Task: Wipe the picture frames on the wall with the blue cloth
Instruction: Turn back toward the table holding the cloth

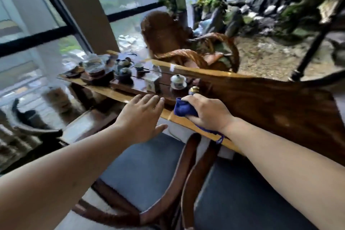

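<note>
My right hand is closed around a bunched blue cloth that rests at the near edge of a long wooden tea table. A strand of the cloth hangs below my wrist. My left hand hovers just to the left of the cloth, palm down, fingers spread, holding nothing. No picture frame or wall with frames is in view.
A tea set with teapots, a lidded white cup and a small box stands on the table's left part. Wooden chairs with blue seat cushions sit below my arms. A carved chair, windows and a rock garden lie beyond.
</note>
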